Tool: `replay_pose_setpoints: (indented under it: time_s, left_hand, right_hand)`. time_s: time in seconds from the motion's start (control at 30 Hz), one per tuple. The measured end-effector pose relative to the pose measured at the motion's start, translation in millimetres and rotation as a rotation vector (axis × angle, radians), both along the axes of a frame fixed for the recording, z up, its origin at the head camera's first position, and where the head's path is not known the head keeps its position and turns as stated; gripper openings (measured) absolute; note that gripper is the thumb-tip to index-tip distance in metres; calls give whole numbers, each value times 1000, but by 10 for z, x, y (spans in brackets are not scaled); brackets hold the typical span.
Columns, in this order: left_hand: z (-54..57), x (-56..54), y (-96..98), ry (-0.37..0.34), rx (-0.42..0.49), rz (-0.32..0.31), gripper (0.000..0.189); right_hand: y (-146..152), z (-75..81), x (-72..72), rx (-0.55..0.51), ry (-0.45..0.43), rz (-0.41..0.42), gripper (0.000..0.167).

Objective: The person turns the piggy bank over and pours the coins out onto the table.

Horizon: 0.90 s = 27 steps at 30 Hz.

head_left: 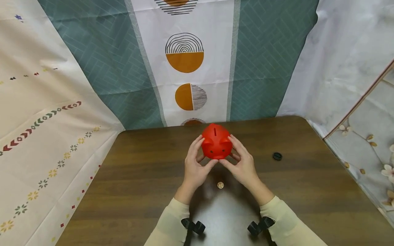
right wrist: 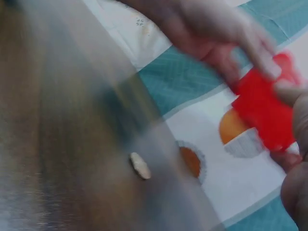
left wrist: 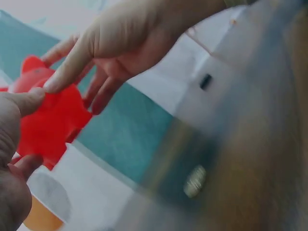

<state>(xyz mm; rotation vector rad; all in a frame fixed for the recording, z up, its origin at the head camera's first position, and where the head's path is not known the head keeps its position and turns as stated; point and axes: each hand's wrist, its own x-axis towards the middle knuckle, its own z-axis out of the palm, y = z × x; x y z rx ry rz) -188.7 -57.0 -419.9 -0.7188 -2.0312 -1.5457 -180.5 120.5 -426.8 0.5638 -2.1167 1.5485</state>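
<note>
Both hands hold a red piggy bank [head_left: 217,141] between them above the wooden table, its coin slot facing up and its face toward me. My left hand [head_left: 195,164] grips its left side, thumb under the snout. On the opposite side my right hand [head_left: 241,163] grips it in the same way, the two thumb tips close together. In the left wrist view the piggy bank [left wrist: 50,118] shows clear of the tabletop. A gold coin [head_left: 220,185] lies on the table below, between the forearms. The right wrist view shows that coin [right wrist: 140,166] too.
A small round black cap [head_left: 277,156] lies on the table to the right. The wooden table [head_left: 138,191] ends at a patterned cloth [head_left: 258,68] hanging behind it. More cloth hangs along the left and right sides. A black camera mount sits on each wrist.
</note>
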Motion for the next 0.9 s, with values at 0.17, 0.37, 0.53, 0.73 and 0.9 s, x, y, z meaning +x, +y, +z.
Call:
replay_pose_setpoints:
  time_s: [0.17,0.37,0.53,0.73,0.9]
  left_hand:
    - [-43,-53,-12,-105,-20,16,74]
    - [-339,-216,-79,-300,-102,32,74]
    - [-385,-218,-64,-280,-96,24,74]
    - [-203,-156,-20,-14,-21,5,78]
    - [-215,-160,-42,-133,-38,9,76]
  right_hand:
    - [-5,-31,-56,9,-87,0,77]
    - [32,-327,-192,58,-276,-9,80]
    - [45,-367,-175,60,-255,-20,80]
    - [48,-212,-136,32,35,-30,81]
    - [46,-207,-155,63,-117,6,79]
